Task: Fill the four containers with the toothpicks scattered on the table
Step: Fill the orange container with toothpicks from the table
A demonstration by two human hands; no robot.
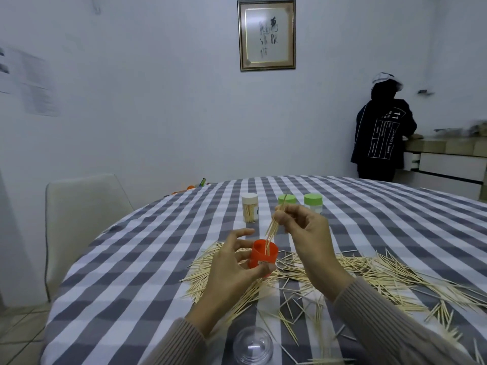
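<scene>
My left hand [232,267] holds an open orange container [263,255] above the table, tilted a little toward me. My right hand [308,238] pinches a small bundle of toothpicks [274,227] whose lower ends reach into the orange container's mouth. Many loose toothpicks [369,272] lie scattered on the checked tablecloth below and to the right of my hands. Farther back stand a white-lidded container [249,208] full of toothpicks and two green-lidded containers [286,199] [313,202], partly hidden behind my right hand.
A clear plastic dome lid [253,345] sits near the table's front edge. A white chair [84,219] stands at the left. A person in dark clothes [382,138] stands at a counter at the far right. Small orange items [189,188] lie at the table's far left edge.
</scene>
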